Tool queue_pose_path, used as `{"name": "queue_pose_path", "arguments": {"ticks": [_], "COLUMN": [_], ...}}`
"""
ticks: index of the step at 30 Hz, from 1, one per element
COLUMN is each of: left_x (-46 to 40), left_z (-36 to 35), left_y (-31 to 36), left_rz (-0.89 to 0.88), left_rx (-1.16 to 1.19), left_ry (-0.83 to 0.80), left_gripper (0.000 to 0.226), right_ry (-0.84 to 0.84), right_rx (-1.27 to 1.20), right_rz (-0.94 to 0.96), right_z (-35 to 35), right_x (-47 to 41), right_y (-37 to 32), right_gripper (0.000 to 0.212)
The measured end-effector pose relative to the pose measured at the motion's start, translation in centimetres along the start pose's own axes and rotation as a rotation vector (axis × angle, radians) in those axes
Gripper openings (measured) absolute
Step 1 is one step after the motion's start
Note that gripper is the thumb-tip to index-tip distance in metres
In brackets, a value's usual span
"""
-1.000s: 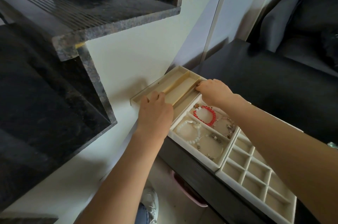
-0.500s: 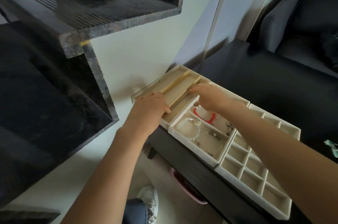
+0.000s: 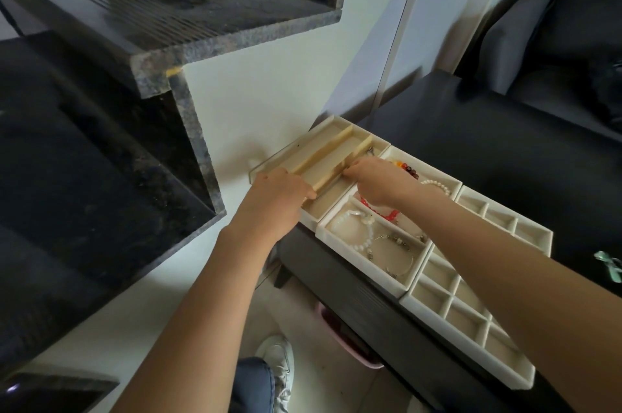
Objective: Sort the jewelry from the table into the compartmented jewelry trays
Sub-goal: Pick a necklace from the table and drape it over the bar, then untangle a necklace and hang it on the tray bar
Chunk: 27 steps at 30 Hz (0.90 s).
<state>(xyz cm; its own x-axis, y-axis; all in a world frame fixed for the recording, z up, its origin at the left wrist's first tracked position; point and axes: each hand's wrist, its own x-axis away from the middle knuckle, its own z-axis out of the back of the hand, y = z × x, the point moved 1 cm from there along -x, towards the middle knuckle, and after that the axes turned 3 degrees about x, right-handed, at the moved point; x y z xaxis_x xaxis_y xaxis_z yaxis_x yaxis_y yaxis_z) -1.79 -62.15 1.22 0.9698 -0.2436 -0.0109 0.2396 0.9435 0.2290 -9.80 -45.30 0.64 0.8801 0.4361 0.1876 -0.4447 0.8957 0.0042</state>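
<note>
Three cream trays sit in a row on the dark table's left edge. My left hand [image 3: 279, 197] grips the near end of the long-slot tray [image 3: 331, 129]. My right hand [image 3: 380, 180] reaches over the middle tray [image 3: 336, 239]; its curled fingertips dip into the long tray's right slot, where a thin dark chain [image 3: 370, 150] runs under them. The middle tray holds a red bead bracelet [image 3: 388, 214], a white bead bracelet [image 3: 365, 237], a silver bangle [image 3: 402, 264], an amber and dark bead bracelet [image 3: 409, 170] and a pearl bracelet [image 3: 437, 185].
A grid tray [image 3: 471, 311] of several small compartments lies nearest me, under my right forearm. Dark granite stair steps [image 3: 101, 177] overhang at left. A teal object [image 3: 609, 264] lies at the table's right. Below the table are a pink basin [image 3: 343, 342] and my white shoe [image 3: 276, 358].
My right hand's fingertips have drawn along the slot toward the near end of the long tray. My left hand has stayed at the tray's near end.
</note>
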Motion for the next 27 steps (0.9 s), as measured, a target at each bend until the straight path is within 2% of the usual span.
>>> {"name": "queue_pose_path", "arguments": {"ticks": [6,12,20,23,27], "left_x": [0.2,0.6,1.2,1.4,1.7], "left_z": [-0.4,-0.5,-0.1,0.7,1.7], "left_y": [0.7,1.1,0.9,1.4,3.4], "left_rz": [0.002,-0.007,0.006,0.006,0.004], "left_rx": [-0.139,-0.196,-0.136,-0.021,0.063], "left_ry": [0.078,0.046,0.044,0.07,0.166], "left_gripper": [0.052,0.051,0.047,0.046,0.043], "right_ry": [-0.01,-0.001,0.015,0.122,0.279], "right_rx": [0.025,0.019,-0.031,-0.142,-0.422], "right_rz": [-0.002,-0.01,-0.036,-0.081,-0.191], "right_z": [0.0,0.0,0.4,0.7,0.9], "right_x": [0.1,0.1,1.0,2.6,6.5], "right_y": [-0.2,-0.3,-1.0,-1.5,-1.9], "right_gripper": [0.043,0.04,0.044,0.047,0.041]}}
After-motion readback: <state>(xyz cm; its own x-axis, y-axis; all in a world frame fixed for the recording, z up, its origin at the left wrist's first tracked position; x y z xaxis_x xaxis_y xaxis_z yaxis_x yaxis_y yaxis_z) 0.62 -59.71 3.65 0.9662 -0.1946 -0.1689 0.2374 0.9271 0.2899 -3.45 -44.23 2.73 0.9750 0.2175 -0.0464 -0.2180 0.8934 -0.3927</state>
